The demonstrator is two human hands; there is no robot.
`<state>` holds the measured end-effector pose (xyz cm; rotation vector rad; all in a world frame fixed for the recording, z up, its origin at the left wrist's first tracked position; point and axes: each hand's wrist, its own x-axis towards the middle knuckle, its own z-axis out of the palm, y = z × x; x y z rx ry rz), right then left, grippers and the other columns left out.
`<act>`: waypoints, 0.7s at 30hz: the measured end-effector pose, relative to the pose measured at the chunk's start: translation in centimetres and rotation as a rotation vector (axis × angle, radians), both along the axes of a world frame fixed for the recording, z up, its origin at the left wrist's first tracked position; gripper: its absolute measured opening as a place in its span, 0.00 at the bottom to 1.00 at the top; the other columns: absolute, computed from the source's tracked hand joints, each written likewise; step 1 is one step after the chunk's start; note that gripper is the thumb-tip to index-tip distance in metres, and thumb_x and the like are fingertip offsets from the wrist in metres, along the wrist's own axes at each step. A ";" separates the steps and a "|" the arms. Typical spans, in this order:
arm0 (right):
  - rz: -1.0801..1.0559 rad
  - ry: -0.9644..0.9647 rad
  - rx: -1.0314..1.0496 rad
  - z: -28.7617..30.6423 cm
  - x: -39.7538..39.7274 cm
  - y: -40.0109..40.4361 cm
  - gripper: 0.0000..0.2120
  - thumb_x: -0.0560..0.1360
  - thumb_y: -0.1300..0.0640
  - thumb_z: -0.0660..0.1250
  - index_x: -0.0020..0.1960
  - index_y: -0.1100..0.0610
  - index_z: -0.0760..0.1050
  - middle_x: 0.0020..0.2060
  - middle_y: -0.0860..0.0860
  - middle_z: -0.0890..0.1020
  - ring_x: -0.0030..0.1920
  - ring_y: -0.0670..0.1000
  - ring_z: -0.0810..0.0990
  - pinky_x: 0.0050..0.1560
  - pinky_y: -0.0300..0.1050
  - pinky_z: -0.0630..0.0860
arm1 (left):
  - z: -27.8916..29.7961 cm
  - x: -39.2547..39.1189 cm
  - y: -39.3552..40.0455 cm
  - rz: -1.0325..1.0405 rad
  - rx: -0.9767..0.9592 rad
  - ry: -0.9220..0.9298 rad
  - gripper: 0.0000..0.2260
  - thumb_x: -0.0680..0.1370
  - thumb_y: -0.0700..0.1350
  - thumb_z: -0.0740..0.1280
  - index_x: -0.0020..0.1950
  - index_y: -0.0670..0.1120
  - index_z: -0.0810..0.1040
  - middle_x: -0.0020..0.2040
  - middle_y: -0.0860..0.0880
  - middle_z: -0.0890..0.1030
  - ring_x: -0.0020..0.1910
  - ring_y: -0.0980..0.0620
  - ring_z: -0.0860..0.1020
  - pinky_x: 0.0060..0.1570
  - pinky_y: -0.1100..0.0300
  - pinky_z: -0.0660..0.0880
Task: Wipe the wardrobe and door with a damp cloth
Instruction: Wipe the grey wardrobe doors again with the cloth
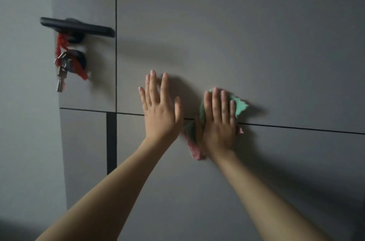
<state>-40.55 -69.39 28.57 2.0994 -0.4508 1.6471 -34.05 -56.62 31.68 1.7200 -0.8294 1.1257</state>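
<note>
Pressing flat on the door, the right hand is pinning the cloth against the panel, its fingers straight and close together, not curled. The cloth is looking soft, light and limp; it is peeking out beyond the fingertips and below the palm, so broad palm pressure probably suits it best. The left hand is spreading open on the door, holding nothing.

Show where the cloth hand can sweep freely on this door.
Free: the door panel above the right hand and cloth, and right of them. Crowded: left hand close beside; further left, handle and hanging keys.
</note>
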 end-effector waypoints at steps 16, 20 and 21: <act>-0.069 0.047 -0.103 1.6 -8.1 -9.3 0.30 0.80 0.44 0.48 0.76 0.59 0.54 0.74 0.56 0.61 0.75 0.56 0.56 0.74 0.54 0.51 | 8.8 -4.7 -9.5 0.062 0.040 -0.303 0.28 0.75 0.49 0.56 0.75 0.41 0.63 0.75 0.38 0.61 0.75 0.40 0.56 0.74 0.46 0.42; -0.112 -0.187 0.079 4.5 -13.7 -17.0 0.29 0.80 0.48 0.50 0.76 0.63 0.56 0.74 0.59 0.62 0.75 0.58 0.56 0.75 0.55 0.50 | 8.2 -4.3 -10.5 0.167 0.061 -0.336 0.30 0.75 0.50 0.55 0.76 0.41 0.58 0.76 0.37 0.57 0.76 0.40 0.53 0.73 0.45 0.42; -0.123 -0.276 0.166 5.4 -14.7 -18.3 0.29 0.80 0.49 0.50 0.75 0.64 0.57 0.74 0.61 0.62 0.75 0.60 0.57 0.74 0.57 0.52 | 8.3 -4.4 -10.7 0.180 0.060 -0.340 0.30 0.76 0.50 0.55 0.77 0.41 0.57 0.76 0.37 0.56 0.76 0.40 0.52 0.73 0.44 0.42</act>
